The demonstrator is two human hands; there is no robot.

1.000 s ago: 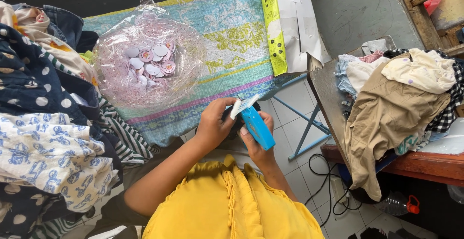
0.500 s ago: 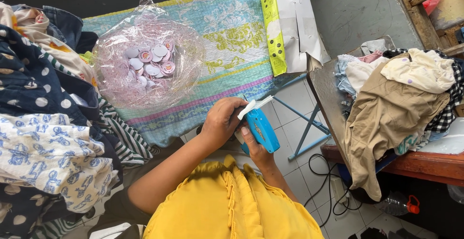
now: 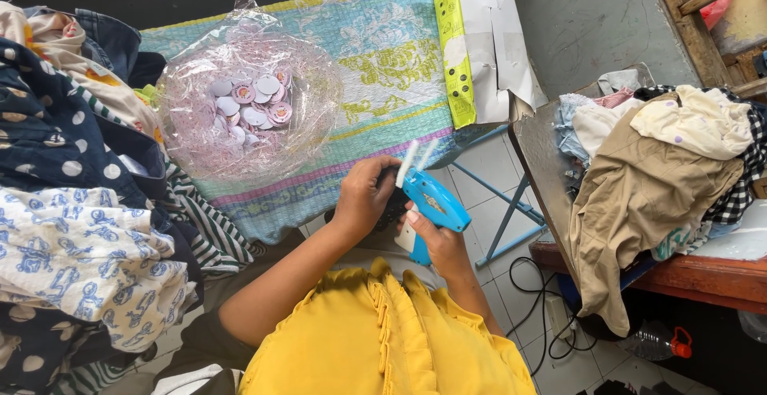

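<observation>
The fingers (image 3: 415, 221) of the right hand (image 3: 438, 245) are curled shut around the grip of a bright blue plastic tagging gun (image 3: 433, 203), which points up and to the left, away from the yellow ruffled top (image 3: 375, 339) the person wears. The fingers of the left hand (image 3: 366, 197) are closed against the gun's front end, just below two thin white strips (image 3: 415, 159) that stick up from its nose; what exactly they pinch there is hidden by the hand itself. Both hands meet just off the near edge of the counter (image 3: 471, 143), which is covered with a turquoise, yellow and pink patterned cloth (image 3: 383, 67). On that cloth, to the left of the hands, lies a crumpled clear plastic bag (image 3: 240, 107) holding small round pink and white discs (image 3: 252, 103). A yellow and white cardboard box (image 3: 479, 51) lies open at the counter's right end. Piles of printed and dotted garments (image 3: 72, 203) lie on the left, and a heap of beige and cream clothes (image 3: 663, 179) rests on a wooden bench to the right.
</observation>
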